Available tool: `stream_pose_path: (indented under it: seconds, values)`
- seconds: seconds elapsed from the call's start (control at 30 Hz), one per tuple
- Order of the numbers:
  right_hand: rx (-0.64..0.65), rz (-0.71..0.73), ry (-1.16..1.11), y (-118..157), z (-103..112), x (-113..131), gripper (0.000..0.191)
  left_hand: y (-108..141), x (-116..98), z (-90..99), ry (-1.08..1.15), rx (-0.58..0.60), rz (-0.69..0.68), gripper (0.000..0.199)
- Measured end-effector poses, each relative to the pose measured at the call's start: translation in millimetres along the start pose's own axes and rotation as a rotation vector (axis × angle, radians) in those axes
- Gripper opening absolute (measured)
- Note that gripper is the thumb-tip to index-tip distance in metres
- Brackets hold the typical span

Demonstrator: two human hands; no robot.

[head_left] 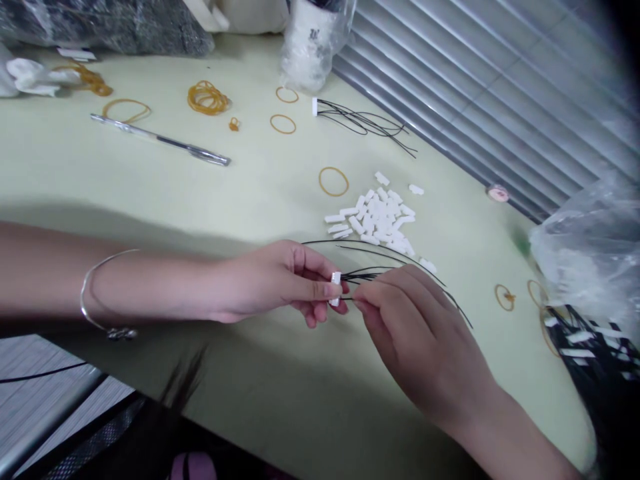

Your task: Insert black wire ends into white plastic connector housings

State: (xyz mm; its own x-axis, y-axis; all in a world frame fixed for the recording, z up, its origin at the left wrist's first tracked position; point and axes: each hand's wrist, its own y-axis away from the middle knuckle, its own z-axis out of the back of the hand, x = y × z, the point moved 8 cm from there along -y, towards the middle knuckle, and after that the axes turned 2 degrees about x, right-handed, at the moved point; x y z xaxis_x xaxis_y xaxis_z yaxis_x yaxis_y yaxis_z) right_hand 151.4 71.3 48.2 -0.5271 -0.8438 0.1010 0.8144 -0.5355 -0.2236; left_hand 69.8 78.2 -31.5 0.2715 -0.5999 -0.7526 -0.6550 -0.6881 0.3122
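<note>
- One tabletop [260, 200], pale green; its near edge ran slantwise below the forearms, from lower left toward bottom centre, and its right side curved in a rounded corner.
- One slatted blind [450, 87], bordering the tabletop's far right edge on a diagonal.
- Room about the work: plain green surface lay between the left forearm and the pen [160, 139], and between the left hand [280, 283] and the near edge; beyond the fingers, the heap of white pieces [383, 217] lay close.
- One white connector [335, 289], held above the tabletop near the middle of the view, between the two hands; long axis roughly near-to-far, slightly tilted, its wired side facing right.
- Several black wires [370, 272], leaving the connector rightward, passing behind the right hand; longer strands arched past the heap.
- Left hand, closed in a pinch, thumb over the connector, fingers beneath.
- Right hand [420, 333], closed, thumb and forefinger pinching one wire just beside the connector's near end.
- One wired connector [315, 107], lying farther off, its wires fanned right toward the blind.
- Rubber bands: a coiled bunch [206, 98], one loose band [333, 181] left of the heap, others scattered.
- One plastic-wrapped container [311, 43], at the far side, near the blind.
- One clear plastic bag [585, 247] at right, just beyond a dark bundle [585, 340] of wires and white ends.
</note>
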Motion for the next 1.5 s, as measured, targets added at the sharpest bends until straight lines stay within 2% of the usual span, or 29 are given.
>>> stream_pose_path:
  seconds: [0.1,0.17,0.3,0.37,0.43,0.53,0.6,0.73,0.8,0.83,0.93,1.0,1.23,1.5]
  values:
    - [-0.034,0.033,-0.027,-1,4,2,0.009,0,0,0.1,0.010,-0.003,0.000,0.009]
    - [-0.013,0.016,-0.119,-3,7,-4,0.008,0,-1,-1.8,-0.018,0.005,-0.005,0.009]
    - [0.020,-0.150,-0.298,-12,2,-42,0.002,1,-1,-6.1,-0.186,0.006,0.028,0.009]
    - [-0.017,-0.223,-0.263,-17,-8,-64,0.007,3,0,-7.6,-0.268,0.004,0.056,0.009]
    - [0.011,-0.268,-0.218,-21,-28,-79,0.009,3,2,-8.3,-0.303,0.004,0.076,0.008]
    - [0.054,-0.310,-0.164,-25,-48,-89,0.004,4,2,-8.1,-0.282,0.008,0.077,0.010]
    - [0.021,-0.320,-0.115,-23,-41,-87,0.007,3,1,-6.9,-0.252,0.005,0.064,0.010]
    - [-0.171,-0.433,-0.080,-1,16,-75,0.006,0,0,-2.9,-0.089,-0.004,0.024,0.010]
    - [-0.128,-0.447,-0.036,10,36,-59,0.013,-1,0,-0.8,0.012,-0.008,0.017,0.009]
    - [-0.111,-0.389,-0.002,12,43,-46,0.013,-1,0,0.2,0.046,-0.011,0.015,0.009]
    - [0.008,-0.223,-0.066,11,39,-16,0.006,-1,-1,1.2,0.073,-0.012,0.003,0.009]
    - [0.038,-0.167,-0.108,7,31,-8,0.006,-1,-2,0.4,0.072,-0.004,-0.002,0.009]
    - [-0.001,-0.039,-0.053,2,25,-7,0.007,-1,-1,-0.4,0.062,0.005,0.005,0.011]
    - [0.016,-0.023,-0.083,4,28,-5,0.008,-1,-1,-0.7,0.043,0.010,0.001,0.012]
